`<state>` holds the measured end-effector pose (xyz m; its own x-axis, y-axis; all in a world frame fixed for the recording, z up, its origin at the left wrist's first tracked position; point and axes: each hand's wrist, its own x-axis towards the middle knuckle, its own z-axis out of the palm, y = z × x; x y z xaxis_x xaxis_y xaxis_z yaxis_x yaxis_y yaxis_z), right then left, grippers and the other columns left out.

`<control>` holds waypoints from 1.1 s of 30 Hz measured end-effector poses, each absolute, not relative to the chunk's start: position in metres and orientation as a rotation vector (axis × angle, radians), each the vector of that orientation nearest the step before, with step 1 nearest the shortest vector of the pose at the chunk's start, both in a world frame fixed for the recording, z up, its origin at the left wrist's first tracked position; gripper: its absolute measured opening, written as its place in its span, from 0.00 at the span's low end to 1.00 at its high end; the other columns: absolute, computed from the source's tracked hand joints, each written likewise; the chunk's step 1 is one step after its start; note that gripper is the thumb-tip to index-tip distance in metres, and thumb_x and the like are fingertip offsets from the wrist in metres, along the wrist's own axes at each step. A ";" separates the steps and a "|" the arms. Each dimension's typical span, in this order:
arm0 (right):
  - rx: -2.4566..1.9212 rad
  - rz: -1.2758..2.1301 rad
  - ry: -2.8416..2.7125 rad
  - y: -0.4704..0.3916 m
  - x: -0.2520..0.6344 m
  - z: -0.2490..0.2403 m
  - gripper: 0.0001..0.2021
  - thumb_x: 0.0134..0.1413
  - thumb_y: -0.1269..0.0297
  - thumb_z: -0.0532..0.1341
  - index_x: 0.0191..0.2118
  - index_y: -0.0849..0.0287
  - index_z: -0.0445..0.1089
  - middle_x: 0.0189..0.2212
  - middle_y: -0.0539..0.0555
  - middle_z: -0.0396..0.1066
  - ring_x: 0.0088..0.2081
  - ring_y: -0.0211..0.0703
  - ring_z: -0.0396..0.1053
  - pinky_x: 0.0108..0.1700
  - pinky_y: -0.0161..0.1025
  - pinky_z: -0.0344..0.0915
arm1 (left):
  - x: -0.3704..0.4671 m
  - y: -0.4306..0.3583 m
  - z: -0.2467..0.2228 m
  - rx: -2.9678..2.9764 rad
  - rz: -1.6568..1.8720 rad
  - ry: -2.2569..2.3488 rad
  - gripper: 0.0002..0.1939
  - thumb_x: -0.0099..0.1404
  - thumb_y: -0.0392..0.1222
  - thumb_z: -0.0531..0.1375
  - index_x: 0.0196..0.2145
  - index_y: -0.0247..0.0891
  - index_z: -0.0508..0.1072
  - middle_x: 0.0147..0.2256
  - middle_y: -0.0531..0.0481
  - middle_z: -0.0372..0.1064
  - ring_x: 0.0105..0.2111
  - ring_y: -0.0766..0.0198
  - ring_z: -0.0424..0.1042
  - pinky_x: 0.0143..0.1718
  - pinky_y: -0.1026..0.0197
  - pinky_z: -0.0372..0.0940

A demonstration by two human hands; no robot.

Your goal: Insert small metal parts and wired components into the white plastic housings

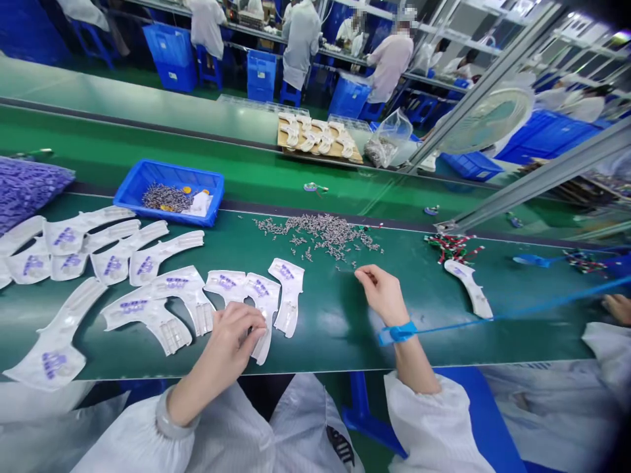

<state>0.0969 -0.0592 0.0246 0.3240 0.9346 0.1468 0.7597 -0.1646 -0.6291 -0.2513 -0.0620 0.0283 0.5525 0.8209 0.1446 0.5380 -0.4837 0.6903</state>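
Note:
My left hand (237, 334) is over the white plastic shells near the table's front edge, its fingers curled; what they hold, if anything, is hidden. Under and beside its fingers lies one shell (263, 292), with another shell (290, 282) to its right. My right hand (379, 289), a blue strap (397, 334) at its wrist, has thumb and fingertips pinched together just in front of a heap of small screws (325, 233). Anything between those fingertips is too small to make out. More white shells with purple parts (170, 284) spread to the left.
A blue bin (170, 213) with small metal parts stands behind the shells. Purple parts (29, 187) are piled far left. At right lie wired pieces (451, 246) and a single shell (468, 286). A blue cord (537, 305) runs right from my wrist. A co-worker's hand (618, 307) is far right.

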 end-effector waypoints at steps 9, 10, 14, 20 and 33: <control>-1.710 0.836 -1.102 -0.093 0.046 0.038 0.11 0.52 0.55 0.63 0.35 0.58 0.71 0.22 0.51 0.70 0.23 0.40 0.67 0.29 0.39 0.67 | -0.241 -0.064 0.027 2.302 0.599 1.102 0.11 0.73 0.38 0.52 0.35 0.42 0.72 0.40 0.51 0.75 0.43 0.56 0.67 0.44 0.50 0.53; -1.700 0.852 -1.093 -0.095 0.043 0.039 0.11 0.53 0.55 0.63 0.36 0.58 0.71 0.22 0.51 0.71 0.24 0.40 0.67 0.30 0.40 0.68 | -0.241 -0.065 0.026 2.296 0.597 1.110 0.10 0.73 0.38 0.52 0.35 0.42 0.72 0.40 0.51 0.75 0.43 0.56 0.67 0.44 0.50 0.53; -1.675 0.854 -1.145 -0.098 0.031 0.042 0.11 0.56 0.55 0.62 0.35 0.58 0.71 0.27 0.54 0.73 0.27 0.42 0.69 0.32 0.40 0.69 | -0.239 -0.065 0.025 2.283 0.588 1.138 0.10 0.72 0.37 0.52 0.34 0.41 0.71 0.39 0.52 0.74 0.42 0.57 0.67 0.44 0.50 0.52; -1.671 0.865 -1.252 -0.093 0.006 0.044 0.09 0.55 0.57 0.62 0.30 0.56 0.70 0.27 0.53 0.70 0.29 0.42 0.67 0.32 0.39 0.67 | -0.239 -0.064 0.025 2.294 0.601 1.159 0.08 0.71 0.38 0.52 0.36 0.42 0.70 0.38 0.52 0.74 0.41 0.57 0.67 0.43 0.52 0.54; -1.612 1.597 -1.168 -0.053 -0.025 0.042 0.10 0.46 0.59 0.65 0.28 0.62 0.71 0.15 0.47 0.67 0.13 0.29 0.57 0.13 0.27 0.47 | -0.235 -0.066 0.028 2.416 0.714 0.958 0.10 0.74 0.36 0.51 0.42 0.42 0.73 0.46 0.50 0.75 0.47 0.57 0.69 0.49 0.50 0.54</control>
<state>-0.0246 -0.0525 0.0423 -0.1006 0.8773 -0.4693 0.1812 -0.4477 -0.8756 -0.2352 -0.0656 0.0280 0.6261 0.7205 0.2980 0.4918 -0.6615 0.5662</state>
